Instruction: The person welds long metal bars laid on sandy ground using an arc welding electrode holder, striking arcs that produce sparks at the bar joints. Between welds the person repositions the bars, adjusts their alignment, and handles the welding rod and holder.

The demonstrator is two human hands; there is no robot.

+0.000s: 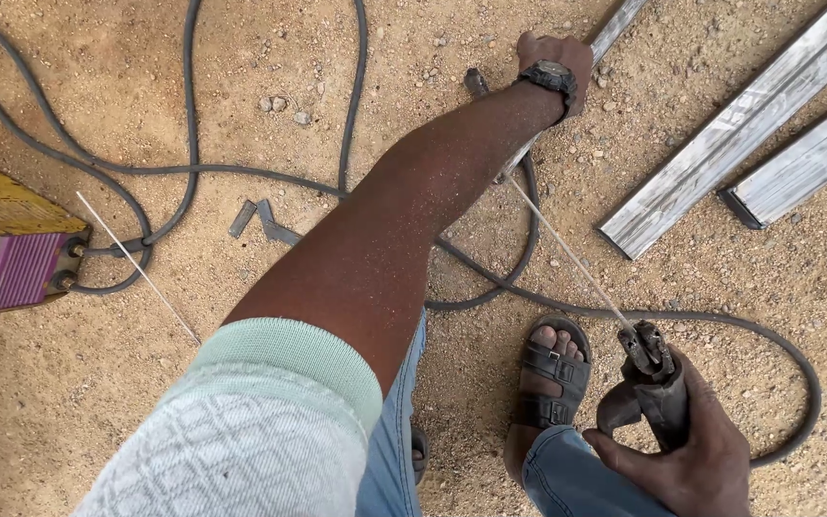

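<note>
**A:** What was the ground like?

**B:** Coarse sandy gravel (98, 412), strewn with small stones, filled the whole view. A long black welding cable (189, 115) looped across it in wide curves and ran back to a yellow and purple welding machine (11, 249) at the left edge.

**A:** And the metal stock?

**B:** Two grey steel sections (739, 134) lay side by side at the upper right, well apart from the hands. A thinner steel bar (614, 29) ran diagonally from the top edge down under the left hand.

**A:** What was the left hand doing?

**B:** The left hand (557, 53), with a dark wristwatch (547, 77) on the wrist, reached far forward and pressed down on that bar. The fingers were hidden behind it, so I could not tell whether it clasped the bar or only rested on it.

**A:** The right one?

**B:** The right hand (691, 455) was clenched around a black electrode holder (658, 383) at the lower right, beside a foot in a black sandal (552, 378). A thin welding rod (567, 249) was clamped in the holder and pointed up toward the bar.

**A:** Anything smaller?

**B:** A spare rod (136, 268) lay loose near the machine, and short metal offcuts (265, 222) lay just beside the cable.
</note>
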